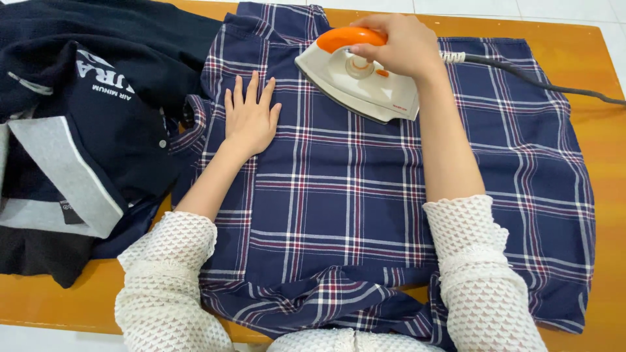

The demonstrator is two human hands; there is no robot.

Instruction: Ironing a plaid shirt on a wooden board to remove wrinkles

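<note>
A navy plaid shirt [339, 195] with red and white lines lies spread flat over an orange wooden table [587, 58]. My right hand [401, 45] grips the orange handle of a white electric iron [358, 81], which rests sole down on the shirt's upper part. My left hand [251, 117] lies flat on the shirt with fingers apart, just left of the iron, pressing the cloth near the sleeve. Both my arms wear white lace sleeves.
A heap of dark navy and grey clothes [78, 130] covers the table's left side, touching the shirt's sleeve. The iron's grey cord [548, 81] runs off to the right over the shirt and table. White tiled floor shows beyond the far edge.
</note>
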